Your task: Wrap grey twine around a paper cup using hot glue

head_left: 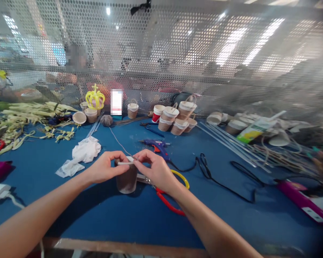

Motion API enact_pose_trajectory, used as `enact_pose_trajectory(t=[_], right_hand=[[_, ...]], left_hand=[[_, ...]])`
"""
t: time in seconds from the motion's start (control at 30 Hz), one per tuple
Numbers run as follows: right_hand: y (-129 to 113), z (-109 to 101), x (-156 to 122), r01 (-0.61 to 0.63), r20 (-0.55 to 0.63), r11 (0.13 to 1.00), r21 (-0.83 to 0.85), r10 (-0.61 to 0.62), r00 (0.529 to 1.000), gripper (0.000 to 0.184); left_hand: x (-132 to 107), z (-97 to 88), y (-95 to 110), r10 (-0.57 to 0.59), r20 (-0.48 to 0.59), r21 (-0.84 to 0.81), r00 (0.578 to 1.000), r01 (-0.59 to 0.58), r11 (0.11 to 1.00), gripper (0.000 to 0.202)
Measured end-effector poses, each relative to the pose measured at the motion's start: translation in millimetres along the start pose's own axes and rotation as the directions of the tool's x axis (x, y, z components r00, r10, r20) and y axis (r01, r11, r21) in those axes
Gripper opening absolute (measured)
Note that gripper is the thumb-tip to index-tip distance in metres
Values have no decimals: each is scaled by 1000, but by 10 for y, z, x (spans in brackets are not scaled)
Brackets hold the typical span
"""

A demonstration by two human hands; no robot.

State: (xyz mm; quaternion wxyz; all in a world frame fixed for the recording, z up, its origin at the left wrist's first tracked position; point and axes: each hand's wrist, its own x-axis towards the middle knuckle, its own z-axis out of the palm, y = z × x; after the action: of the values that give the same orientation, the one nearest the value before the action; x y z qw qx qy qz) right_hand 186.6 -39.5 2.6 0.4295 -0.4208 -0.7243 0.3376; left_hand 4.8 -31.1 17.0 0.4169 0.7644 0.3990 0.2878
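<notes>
A small dark brown cup (126,182) with a whitish rim stands upright on the table in front of me. My left hand (110,167) is closed on its rim from the left, thumb outside. On the other side, my right hand (153,169) pinches at the rim, where a thin grey yarn (117,141) reaches its fingertips. The strand runs back to a grey yarn ball (106,120). Scissors (170,206) with red and yellow handles lie partly beneath my right hand. Just beyond them rests a blue glue gun (160,147).
Crumpled white material (86,148) lies left of the cup. Several handled paper cups (170,114) stand at the back, near a phone (116,102) and a yellow crown (95,98). Clear sticks (228,145) and a black cord (226,188) spread rightward. A perforated metal screen (161,46) borders the table.
</notes>
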Motion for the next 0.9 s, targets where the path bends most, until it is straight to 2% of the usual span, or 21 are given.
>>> enact_pose_trajectory(t=[0.23, 0.47, 0.6, 0.67, 0.77, 0.9], right_hand=[[-4, 23, -18, 0, 7, 1000, -31, 1, 1000, 11], [-86, -19, 60, -76, -6, 988, 134, 78, 997, 11], [-240, -69, 314, -171, 46, 976, 134, 166, 985, 11], [-338, -44, 515, -205, 146, 957, 204, 178, 973, 10], [-465, 104, 823, -232, 210, 946, 225, 185, 960, 11], [-489, 378, 1071, -222, 342, 970, 103, 175, 923, 11]], left_hand=[[-7, -56, 5, 10, 73, 33, 997, -12, 999, 15], [-21, -46, 35, 17, 91, 3, 996, -17, 1000, 13], [-35, -24, 37, 66, 68, -22, 996, -64, 998, 14], [-40, -9, 30, 75, 62, -46, 995, -72, 996, 16], [-40, 26, 2, 75, 71, -128, 995, -66, 990, 19], [-5, 82, -77, 8, 76, -322, 997, 17, 947, 24]])
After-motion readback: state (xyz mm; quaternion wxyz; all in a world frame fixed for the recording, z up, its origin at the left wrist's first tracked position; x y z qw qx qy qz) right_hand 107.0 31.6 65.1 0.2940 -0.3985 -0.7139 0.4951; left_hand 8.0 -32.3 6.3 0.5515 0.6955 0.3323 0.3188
